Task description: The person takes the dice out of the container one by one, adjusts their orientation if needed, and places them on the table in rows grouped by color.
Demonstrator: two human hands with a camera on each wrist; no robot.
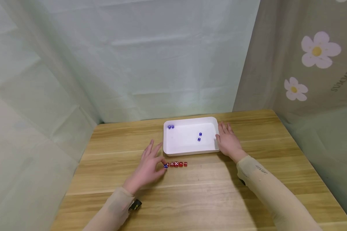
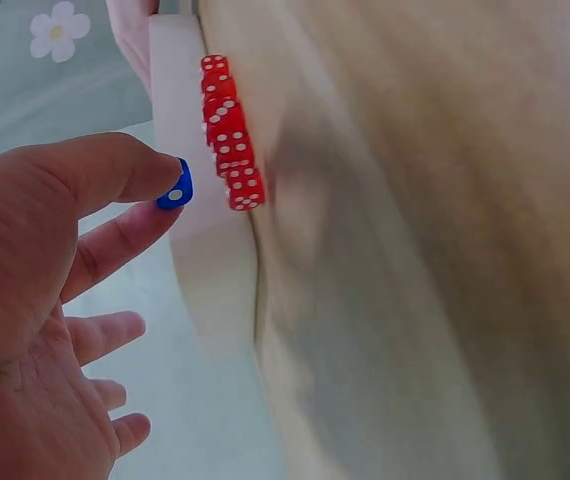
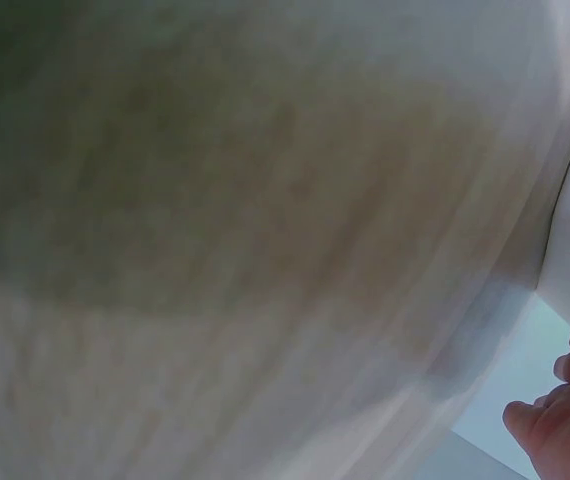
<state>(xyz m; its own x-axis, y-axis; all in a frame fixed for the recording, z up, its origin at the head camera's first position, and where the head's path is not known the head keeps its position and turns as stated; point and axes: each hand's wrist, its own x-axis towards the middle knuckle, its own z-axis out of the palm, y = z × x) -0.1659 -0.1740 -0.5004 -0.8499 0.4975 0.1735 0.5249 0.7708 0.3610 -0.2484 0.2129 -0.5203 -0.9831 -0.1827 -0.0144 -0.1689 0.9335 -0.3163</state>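
Observation:
Between thumb and index finger, my left hand pinches a blue die, its other fingers spread. This die is at the left end of a row of red dice, which lies in front of a white tray. In the left wrist view the red dice stand side by side, just beyond the held die. My right hand rests against the tray's right side with its fingers extended. Two blue dice sit in the tray's far left corner, and two more lie toward its right.
The wooden table carries the tray near its back edge. Pale curtains hang close behind and to the left. A brownish curtain with white flowers hangs on the right.

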